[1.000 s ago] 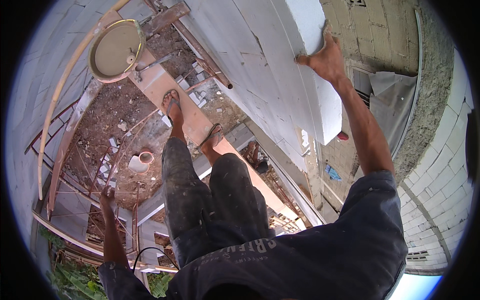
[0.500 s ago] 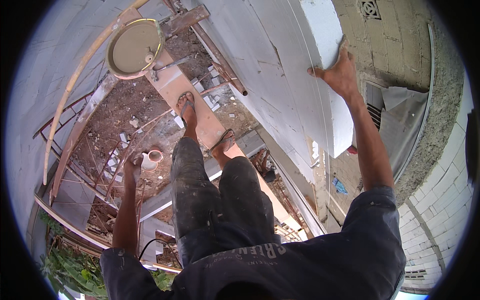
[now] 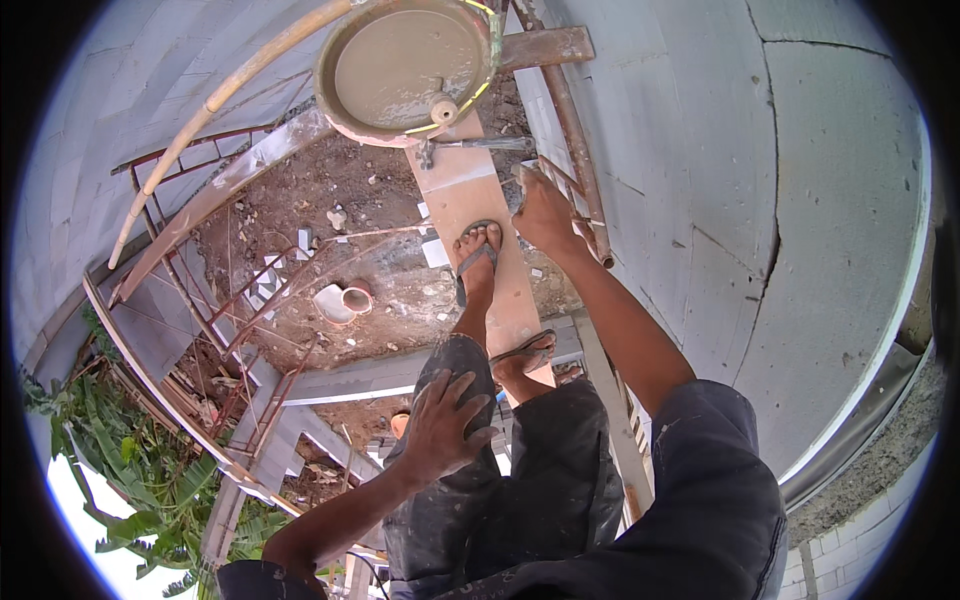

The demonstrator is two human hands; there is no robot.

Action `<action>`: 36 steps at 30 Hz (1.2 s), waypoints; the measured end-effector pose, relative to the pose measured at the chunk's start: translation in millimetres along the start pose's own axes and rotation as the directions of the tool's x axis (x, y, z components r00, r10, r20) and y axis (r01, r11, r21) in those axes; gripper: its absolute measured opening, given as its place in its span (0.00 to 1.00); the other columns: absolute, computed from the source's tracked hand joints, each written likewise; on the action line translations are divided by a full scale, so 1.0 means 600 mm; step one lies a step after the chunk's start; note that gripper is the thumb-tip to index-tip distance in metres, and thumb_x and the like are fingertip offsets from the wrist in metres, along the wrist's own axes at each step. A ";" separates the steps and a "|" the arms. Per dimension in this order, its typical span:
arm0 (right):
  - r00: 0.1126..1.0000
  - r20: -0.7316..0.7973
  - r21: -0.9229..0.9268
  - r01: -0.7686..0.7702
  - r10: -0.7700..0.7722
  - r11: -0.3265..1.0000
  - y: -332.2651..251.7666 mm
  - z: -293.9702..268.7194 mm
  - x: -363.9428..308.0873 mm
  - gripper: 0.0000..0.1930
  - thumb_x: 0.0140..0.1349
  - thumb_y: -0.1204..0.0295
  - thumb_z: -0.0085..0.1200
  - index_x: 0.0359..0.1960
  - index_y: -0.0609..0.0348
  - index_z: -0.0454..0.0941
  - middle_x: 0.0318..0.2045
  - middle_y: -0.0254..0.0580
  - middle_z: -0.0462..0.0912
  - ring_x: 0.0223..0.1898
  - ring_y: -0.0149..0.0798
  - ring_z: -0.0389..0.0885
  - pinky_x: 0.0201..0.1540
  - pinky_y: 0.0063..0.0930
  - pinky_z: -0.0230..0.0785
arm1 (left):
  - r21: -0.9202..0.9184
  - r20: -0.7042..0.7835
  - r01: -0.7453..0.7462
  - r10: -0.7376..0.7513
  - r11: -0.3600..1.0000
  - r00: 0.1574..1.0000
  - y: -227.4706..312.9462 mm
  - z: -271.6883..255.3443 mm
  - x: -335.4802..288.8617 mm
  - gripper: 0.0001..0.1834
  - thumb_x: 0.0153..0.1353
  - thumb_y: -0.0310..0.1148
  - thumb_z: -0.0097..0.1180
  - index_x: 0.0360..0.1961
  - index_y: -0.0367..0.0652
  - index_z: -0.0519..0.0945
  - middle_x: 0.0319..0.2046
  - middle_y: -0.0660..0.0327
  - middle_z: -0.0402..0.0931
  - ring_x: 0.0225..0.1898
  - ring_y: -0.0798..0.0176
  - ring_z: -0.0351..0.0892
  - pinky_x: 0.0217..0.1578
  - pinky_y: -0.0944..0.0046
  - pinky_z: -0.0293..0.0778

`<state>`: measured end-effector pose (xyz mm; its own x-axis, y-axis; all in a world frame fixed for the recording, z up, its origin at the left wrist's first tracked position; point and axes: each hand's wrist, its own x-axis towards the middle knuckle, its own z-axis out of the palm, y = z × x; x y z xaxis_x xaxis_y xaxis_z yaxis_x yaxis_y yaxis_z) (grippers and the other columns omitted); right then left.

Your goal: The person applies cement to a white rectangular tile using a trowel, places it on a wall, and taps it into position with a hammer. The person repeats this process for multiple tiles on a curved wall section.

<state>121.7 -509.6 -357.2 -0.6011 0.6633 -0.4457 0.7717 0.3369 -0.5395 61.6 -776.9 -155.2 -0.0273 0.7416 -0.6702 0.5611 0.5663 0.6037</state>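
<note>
The right arm stretches forward and slightly inward, its bent right hand [image 3: 545, 212] just short of the hammer [image 3: 480, 146], thumb and fingers partly curled; I can't tell whether anything sits between them. The left arm bends in across the body, and the left hand [image 3: 445, 425], back upward, spreads its fingers apart over the left knee; whether it touches the trousers [image 3: 560, 440], I can't tell.

The hammer lies across the plank [image 3: 460, 190], head at the left edge, handle jutting past the right. Just beyond it, the bucket [image 3: 493, 55] of wet mortar [image 3: 410, 65] fills the plank's far end. Sandalled feet stand on the plank, nearer the body. A rusty pipe [image 3: 575, 150] runs between the right hand and the block wall [image 3: 840, 180]. To the left, a bamboo pole [image 3: 200, 118] curves above rubble-strewn ground [image 3: 400, 270].
</note>
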 end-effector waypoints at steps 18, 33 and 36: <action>0.870 0.381 0.091 -0.371 0.312 0.924 0.039 0.119 -0.209 0.26 0.56 0.55 0.52 0.44 0.68 0.72 0.33 0.62 0.83 0.39 0.59 0.84 0.43 0.47 0.77 | 0.078 -0.216 -0.090 0.105 0.993 0.971 -0.034 0.038 0.007 0.17 0.53 0.32 0.66 0.45 0.42 0.80 0.51 0.53 0.76 0.57 0.44 0.72 0.57 0.47 0.69; 0.468 0.282 0.937 -0.320 0.838 -0.136 -0.028 -0.194 -0.897 0.20 0.67 0.51 0.52 0.38 0.58 0.73 0.14 0.33 0.69 0.14 0.36 0.73 0.17 0.32 0.66 | 0.739 0.205 -0.571 0.689 0.357 0.695 0.816 -0.064 0.241 0.36 0.53 0.61 0.61 0.64 0.70 0.70 0.72 0.59 0.51 0.73 0.38 0.42 0.69 0.33 0.42; 0.361 0.230 0.972 -0.042 0.904 -0.231 -0.010 -0.176 -0.920 0.20 0.72 0.50 0.43 0.36 0.57 0.71 0.16 0.31 0.68 0.12 0.27 0.67 0.13 0.24 0.61 | 0.816 0.238 -0.496 0.608 0.298 0.757 0.779 0.002 0.349 0.54 0.36 0.76 0.62 0.68 0.79 0.61 0.74 0.61 0.48 0.73 0.33 0.36 0.60 0.14 0.40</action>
<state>471.1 -807.0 -32.5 0.4326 0.3901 -0.8128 -0.3550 -0.7550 -0.5513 319.1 -357.4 -14.2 0.5175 0.8203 -0.2434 0.8556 -0.4923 0.1599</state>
